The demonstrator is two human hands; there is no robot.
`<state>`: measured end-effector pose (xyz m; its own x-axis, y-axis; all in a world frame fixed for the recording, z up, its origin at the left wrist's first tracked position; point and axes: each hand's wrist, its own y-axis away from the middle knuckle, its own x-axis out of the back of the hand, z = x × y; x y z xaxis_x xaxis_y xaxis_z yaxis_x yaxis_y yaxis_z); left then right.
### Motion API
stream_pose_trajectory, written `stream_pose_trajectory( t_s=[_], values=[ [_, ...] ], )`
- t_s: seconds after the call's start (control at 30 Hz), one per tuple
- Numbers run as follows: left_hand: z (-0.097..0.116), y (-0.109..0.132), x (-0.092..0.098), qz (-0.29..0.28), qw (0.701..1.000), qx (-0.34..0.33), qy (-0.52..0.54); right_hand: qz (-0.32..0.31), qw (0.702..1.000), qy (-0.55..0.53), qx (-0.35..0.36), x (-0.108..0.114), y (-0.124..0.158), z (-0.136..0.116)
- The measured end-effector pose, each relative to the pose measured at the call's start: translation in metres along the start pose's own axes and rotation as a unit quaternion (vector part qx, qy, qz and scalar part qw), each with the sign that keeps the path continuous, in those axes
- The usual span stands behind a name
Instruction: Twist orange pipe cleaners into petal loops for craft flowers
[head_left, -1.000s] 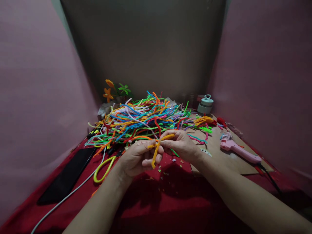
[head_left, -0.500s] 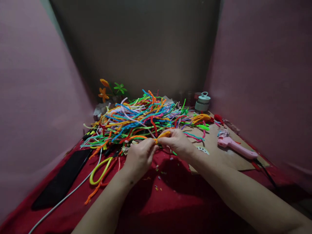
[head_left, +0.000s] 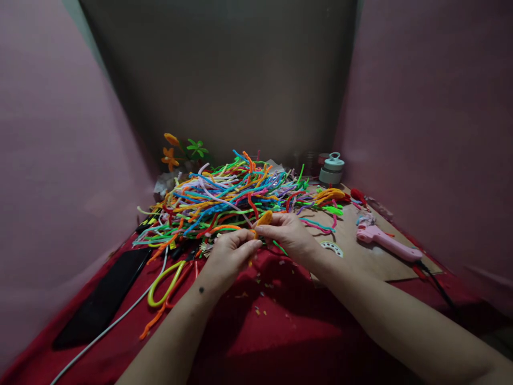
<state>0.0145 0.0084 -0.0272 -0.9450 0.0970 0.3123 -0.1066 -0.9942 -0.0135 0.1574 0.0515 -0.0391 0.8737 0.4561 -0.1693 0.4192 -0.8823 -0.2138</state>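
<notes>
And here's the right hand [head_left: 289, 235], thumb and fingers pinched around a yellow-orange pipe cleaner piece [head_left: 264, 218], its folded end poking up past the fingertips! The left hand [head_left: 230, 256] meets it at the lower end, fingers curled and nearly closed on the piece, their exact grip partly hidden. It's all held above the red cloth [head_left: 280, 337], right before the tangled pipe cleaner pile [head_left: 224, 198], with the pink glue gun [head_left: 390, 244] lying on cardboard [head_left: 360, 267] over to the right.
</notes>
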Motion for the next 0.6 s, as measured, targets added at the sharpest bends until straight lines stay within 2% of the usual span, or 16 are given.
stream_pose_trajectory(
  t_s=[0.07,0.17,0.23,0.4,0.6],
  values=[
    [-0.0006,0.0003,-0.002,-0.016,0.997,0.042,0.056,0.03,0.997,0.057,0.036,-0.0023,0.0024,-0.0004],
    [-0.0032,0.0006,-0.0038,-0.047,0.986,0.079,0.137,0.079,0.977,0.159,0.115,-0.0036,0.0046,0.0007],
    [-0.0049,0.0003,-0.0038,-0.06,0.981,0.091,0.163,0.083,0.97,0.189,0.129,-0.0028,0.0042,0.0014],
    [-0.0066,-0.0011,-0.0016,-0.049,0.986,0.086,0.131,0.032,0.992,0.098,0.068,0.0005,-0.0006,0.0018],
    [-0.0035,-0.0016,-0.002,-0.057,0.992,0.066,0.09,0.068,0.997,0.019,0.043,-0.0004,-0.0005,0.0044]
  ],
)
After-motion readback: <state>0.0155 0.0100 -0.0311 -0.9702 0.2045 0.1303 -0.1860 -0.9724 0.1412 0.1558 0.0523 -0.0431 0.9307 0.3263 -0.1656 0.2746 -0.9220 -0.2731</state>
